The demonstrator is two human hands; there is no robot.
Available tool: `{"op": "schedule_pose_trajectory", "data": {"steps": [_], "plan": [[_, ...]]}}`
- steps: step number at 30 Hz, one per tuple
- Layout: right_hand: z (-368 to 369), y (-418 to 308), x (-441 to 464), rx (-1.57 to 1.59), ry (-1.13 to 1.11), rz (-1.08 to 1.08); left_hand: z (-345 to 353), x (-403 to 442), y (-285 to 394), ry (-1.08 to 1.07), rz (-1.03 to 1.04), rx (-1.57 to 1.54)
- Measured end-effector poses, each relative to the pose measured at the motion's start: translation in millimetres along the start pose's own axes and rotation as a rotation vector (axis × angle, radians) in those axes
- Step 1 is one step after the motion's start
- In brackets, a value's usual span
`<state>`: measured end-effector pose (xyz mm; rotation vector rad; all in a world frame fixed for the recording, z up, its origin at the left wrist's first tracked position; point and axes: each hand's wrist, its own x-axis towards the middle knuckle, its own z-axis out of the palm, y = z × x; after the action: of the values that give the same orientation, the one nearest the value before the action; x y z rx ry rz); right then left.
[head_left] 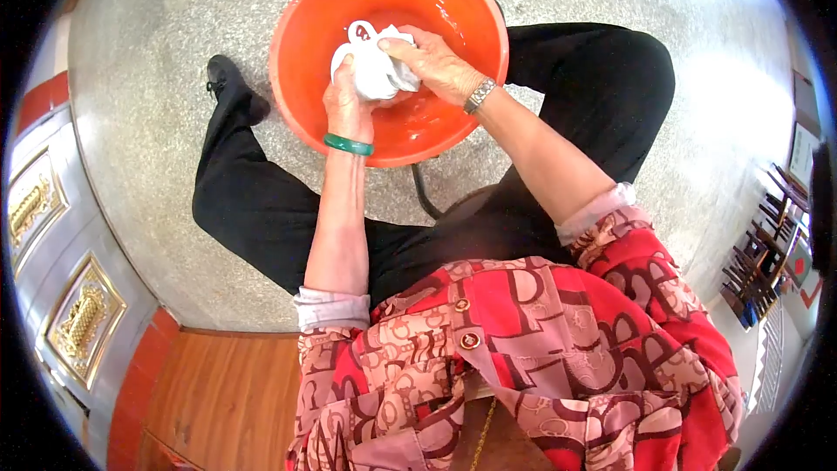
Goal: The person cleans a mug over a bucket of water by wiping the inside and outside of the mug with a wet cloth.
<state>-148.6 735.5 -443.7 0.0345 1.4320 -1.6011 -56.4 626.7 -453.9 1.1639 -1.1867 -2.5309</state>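
Bright orange on the basin (305, 113), white for the cloth (370, 78)! Green bangle (349, 145), silvery watch (480, 95), black trousers (602, 78), and the shirt (540, 340) is red and pink, covered in dark-outlined letter shapes, over a speckled grey floor (157, 122)!

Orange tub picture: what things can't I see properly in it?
From the head view:
- Folds of the white cloth: partly covered by the left hand and right hand.
- Tub bottom: partly hidden by the cloth and hands.
- Right foot: hidden behind the tub.
- Watch time: too small to read.
- Dark furniture at the right: small, bent by the lens.
- Picture corners: blacked out by the lens edge.
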Motion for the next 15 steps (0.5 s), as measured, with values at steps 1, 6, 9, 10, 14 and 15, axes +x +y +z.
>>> {"op": "schedule_pose_trajectory", "data": {"steps": [1, 6, 9, 10, 14, 15], "plan": [[-1, -2, 1, -0.009, -0.053, -0.048, 0, -1, 3, 0.058, 0.055, 0.095], [1, -1, 1, -0.392, -0.122, -0.221, 1, -10, 20, 0.028, -0.010, -0.020], [14, 3, -8, -0.753, 0.000, -0.466, -3, -3, 12, 0.096, 0.023, -0.079], [15, 7, -6, -0.756, 0.001, -0.465, -4, 0, 8, 0.124, 0.066, -0.063], [5, 23, 20, -0.206, 0.155, -0.408, 4, -7, 4, 0.123, 0.075, -0.018], [-1, 25, 21, -0.246, 0.125, -0.359, 7, -8, 4, 0.150, 0.089, -0.028]]}}
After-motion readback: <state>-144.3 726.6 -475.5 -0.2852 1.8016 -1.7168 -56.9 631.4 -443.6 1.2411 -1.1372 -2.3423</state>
